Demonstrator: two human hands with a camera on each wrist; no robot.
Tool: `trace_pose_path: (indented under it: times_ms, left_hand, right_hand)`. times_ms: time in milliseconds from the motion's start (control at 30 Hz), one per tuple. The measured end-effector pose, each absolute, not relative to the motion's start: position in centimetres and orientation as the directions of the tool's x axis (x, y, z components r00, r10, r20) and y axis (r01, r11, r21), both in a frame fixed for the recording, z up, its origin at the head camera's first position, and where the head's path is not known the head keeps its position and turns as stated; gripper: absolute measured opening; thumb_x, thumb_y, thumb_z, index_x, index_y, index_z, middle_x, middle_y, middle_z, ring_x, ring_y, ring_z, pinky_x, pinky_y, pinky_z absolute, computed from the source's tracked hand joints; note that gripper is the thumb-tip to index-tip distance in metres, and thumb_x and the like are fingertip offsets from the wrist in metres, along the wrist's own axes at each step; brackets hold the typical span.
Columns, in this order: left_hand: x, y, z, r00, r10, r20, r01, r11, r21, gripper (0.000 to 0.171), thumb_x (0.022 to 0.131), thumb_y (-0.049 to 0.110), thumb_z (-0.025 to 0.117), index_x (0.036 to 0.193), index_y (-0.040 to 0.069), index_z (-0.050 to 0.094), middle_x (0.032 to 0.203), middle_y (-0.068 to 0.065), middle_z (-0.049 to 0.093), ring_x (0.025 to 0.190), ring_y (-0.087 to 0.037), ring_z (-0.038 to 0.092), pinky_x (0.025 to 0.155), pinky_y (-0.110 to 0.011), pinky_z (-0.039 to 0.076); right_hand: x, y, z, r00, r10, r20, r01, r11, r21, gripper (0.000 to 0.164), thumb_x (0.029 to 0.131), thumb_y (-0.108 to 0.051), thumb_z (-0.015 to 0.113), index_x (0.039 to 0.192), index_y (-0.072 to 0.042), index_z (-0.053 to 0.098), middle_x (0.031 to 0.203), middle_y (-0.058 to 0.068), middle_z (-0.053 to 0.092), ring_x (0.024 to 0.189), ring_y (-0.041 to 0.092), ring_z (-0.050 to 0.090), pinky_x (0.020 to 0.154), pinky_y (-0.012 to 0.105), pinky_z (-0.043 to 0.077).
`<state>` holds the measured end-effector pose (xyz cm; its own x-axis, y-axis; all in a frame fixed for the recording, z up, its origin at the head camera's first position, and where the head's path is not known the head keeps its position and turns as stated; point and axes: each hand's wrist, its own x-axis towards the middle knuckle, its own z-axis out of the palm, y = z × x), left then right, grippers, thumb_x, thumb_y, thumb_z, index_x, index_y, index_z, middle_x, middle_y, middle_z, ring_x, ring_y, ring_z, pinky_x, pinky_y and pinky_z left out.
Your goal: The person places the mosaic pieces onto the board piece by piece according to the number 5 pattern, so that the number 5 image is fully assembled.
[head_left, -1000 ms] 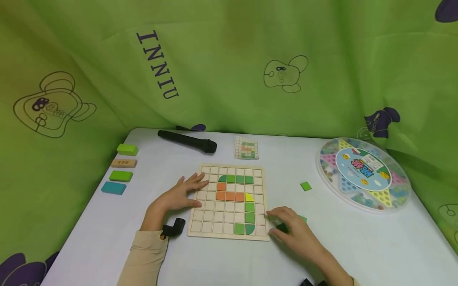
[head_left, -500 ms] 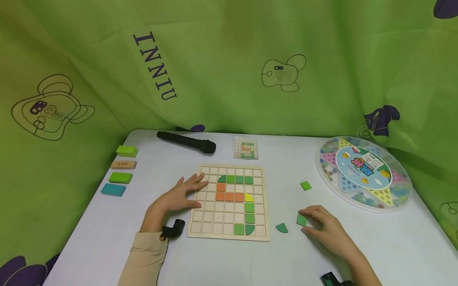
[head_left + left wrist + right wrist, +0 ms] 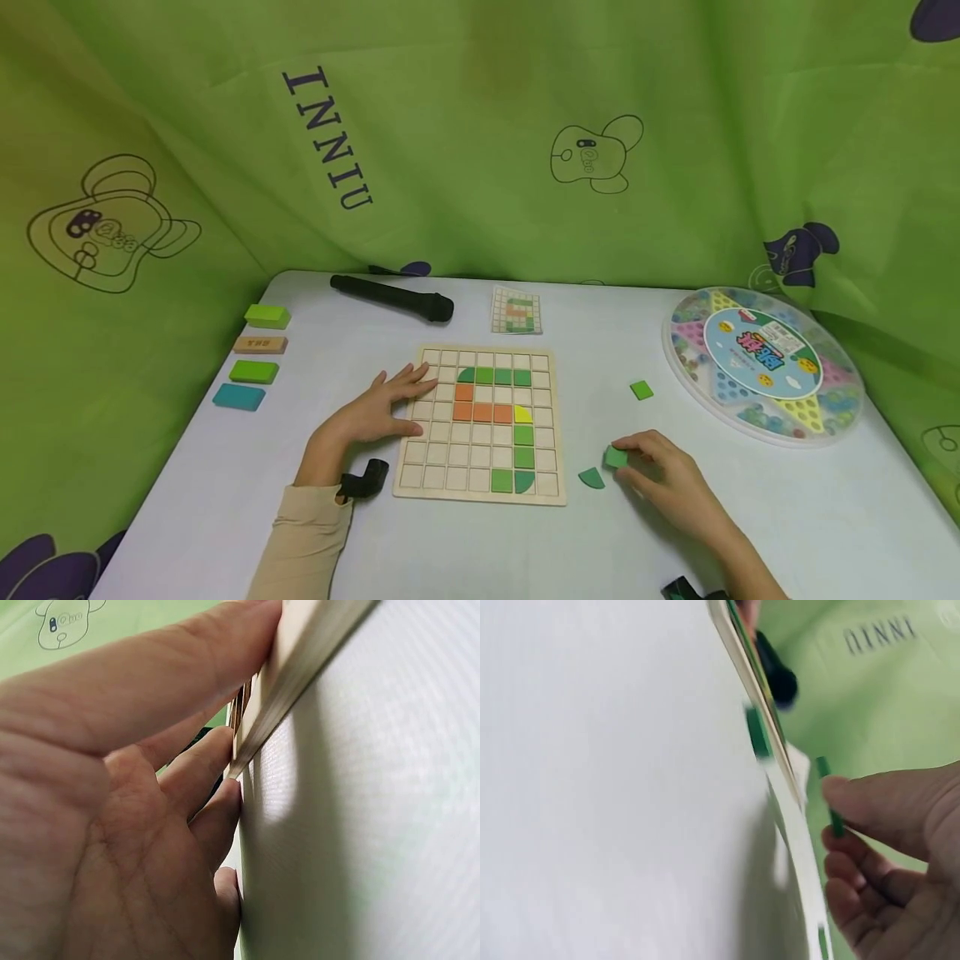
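A wooden grid board [image 3: 450, 457] lies mid-table, with green, orange and yellow tiles set in some of its squares. My left hand [image 3: 372, 411] rests on its left edge, fingers spread; the left wrist view has the thumb [image 3: 247, 637] against the board's side. Right of the board, my right hand [image 3: 670, 479] pinches a green square tile [image 3: 616, 457] between thumb and fingers. In the right wrist view that tile [image 3: 831, 799] is seen edge-on, off the tabletop. A dark green quarter-circle tile [image 3: 592, 477] lies just left of it, and another green square tile [image 3: 641, 390] lies farther back.
A pattern card [image 3: 516, 310] lies behind the board, and a black microphone [image 3: 392, 297] at the back left. Several blocks, one of them a teal block [image 3: 239, 397], line the left edge. A round Chinese checkers box [image 3: 761, 367] stands at the right.
My right hand went from beside the board rightward to the green square tile, took it between thumb and fingers, and brought it up and slightly left. The left hand stayed put.
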<state>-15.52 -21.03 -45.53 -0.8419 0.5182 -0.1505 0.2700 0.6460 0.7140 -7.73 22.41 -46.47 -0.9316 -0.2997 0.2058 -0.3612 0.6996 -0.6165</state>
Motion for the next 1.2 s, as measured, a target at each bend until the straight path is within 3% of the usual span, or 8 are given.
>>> trace_pose_path:
  times_ms: [133,400,700,1200]
  left_hand:
    - [-15.5,-21.1,-45.6,-0.842,0.518,-0.149,0.273,0.649,0.710,0.075,0.079,0.028,0.075,0.144,0.013,0.042,0.158,-0.009,0.019,0.147,-0.033,0.008,0.117,-0.056,-0.007]
    - [-15.6,-21.0,-45.8,-0.836,0.528,-0.148,0.287,0.651,0.702,0.075,0.079,0.029,0.075,0.144,0.014,0.041,0.158,-0.009,0.019,0.147,-0.034,0.007,0.117,-0.056,-0.006]
    - [-15.5,-21.0,-45.4,-0.838,0.522,-0.160,0.292,0.676,0.677,0.075,0.079,0.028,0.075,0.145,0.014,0.041,0.158,-0.009,0.018,0.147,-0.035,0.007,0.117,-0.056,-0.005]
    - [-15.5,-21.0,-45.4,-0.847,0.505,-0.166,0.268,0.675,0.687,0.075,0.079,0.029,0.075,0.144,0.016,0.042,0.158,-0.008,0.020,0.147,-0.033,0.008,0.117,-0.057,-0.004]
  right_hand:
    - [-7.6,20.1,-45.9,-0.908,-0.361,0.214,-0.409,0.647,-0.643,0.031,0.079,-0.010,0.076,0.107,-0.018,0.066,0.104,-0.012,0.061,0.091,0.005,0.059,0.077,0.026,0.055]
    - [-7.4,14.4,-45.3,-0.849,-0.491,0.196,-0.475,0.545,-0.691,0.029,0.083,-0.013,0.072,0.111,-0.015,0.067,0.106,-0.008,0.061,0.092,0.010,0.060,0.077,0.027,0.055]
    - [-7.5,8.9,-45.7,-0.819,-0.557,0.137,-0.483,0.542,-0.687,0.027,0.082,-0.019,0.073,0.108,-0.016,0.069,0.104,-0.009,0.060,0.096,0.006,0.057,0.083,0.026,0.052]
    - [-7.6,7.2,-46.9,-0.799,-0.587,0.127,-0.520,0.571,-0.635,0.029,0.082,-0.021,0.074,0.110,-0.015,0.070,0.099,-0.010,0.054,0.096,0.005,0.048,0.084,0.023,0.048]
